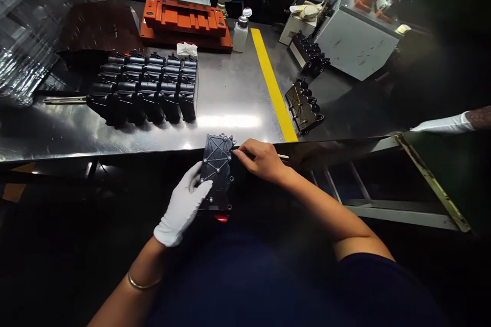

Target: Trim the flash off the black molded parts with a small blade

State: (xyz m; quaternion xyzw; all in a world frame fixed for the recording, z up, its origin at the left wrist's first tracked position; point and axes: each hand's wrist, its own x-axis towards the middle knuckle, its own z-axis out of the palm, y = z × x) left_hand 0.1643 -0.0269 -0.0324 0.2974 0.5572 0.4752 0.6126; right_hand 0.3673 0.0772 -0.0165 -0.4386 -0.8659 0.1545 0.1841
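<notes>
My left hand (184,203), in a white glove, grips a black ribbed plastic housing (217,173) by its lower left side. The housing is tilted up in front of the bench edge, its flat face with cross ribs and small round studs towards me. My right hand (263,159) is bare and pinched closed at the housing's upper right edge. From behind it juts the end of a thin pale stick (284,157); the stick's tip is too small to make out. A small red thing (221,218) shows below the housing.
On the metal bench (230,92) stand rows of black housings (149,87), an orange fixture (184,20) and a white pump bottle (241,33). Right of the yellow tape (272,82) lie a ribbed housing (304,107) and another housing (309,53). Another person's gloved hand (441,125) is far right.
</notes>
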